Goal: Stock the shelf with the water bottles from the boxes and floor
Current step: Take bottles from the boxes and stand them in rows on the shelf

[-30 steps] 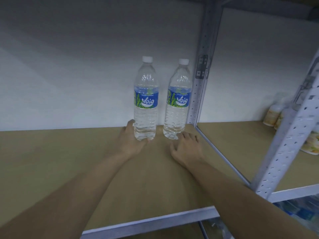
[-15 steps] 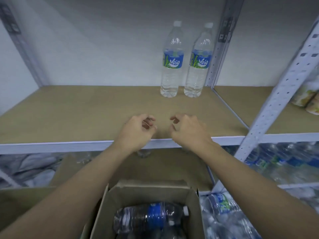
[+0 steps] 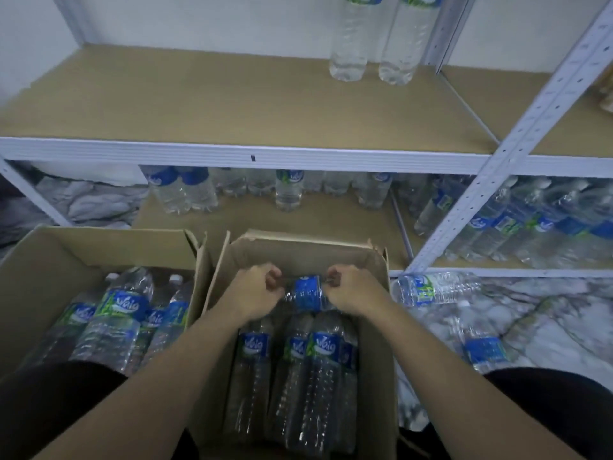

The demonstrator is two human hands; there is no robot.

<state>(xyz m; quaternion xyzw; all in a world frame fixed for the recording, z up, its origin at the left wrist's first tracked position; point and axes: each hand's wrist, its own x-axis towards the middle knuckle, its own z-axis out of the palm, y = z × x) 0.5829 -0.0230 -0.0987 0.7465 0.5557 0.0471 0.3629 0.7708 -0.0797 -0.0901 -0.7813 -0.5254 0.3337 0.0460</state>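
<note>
Shelf (image 3: 232, 104) board: only two upright bottles (image 3: 348, 44), at its back right corner. Left hand (image 3: 255, 293) and right hand (image 3: 355, 292) each grip one end of a crosswise bottle (image 3: 306, 293) in the centre box (image 3: 378, 327). Left box (image 3: 49, 257) and floor bottles (image 3: 438, 288) not yet stocked. Judged early stage.

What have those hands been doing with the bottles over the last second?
Both hands left the shelf and dropped into the middle box: left hand and right hand now grip a crosswise bottle. The two upright bottles stayed put.
</note>
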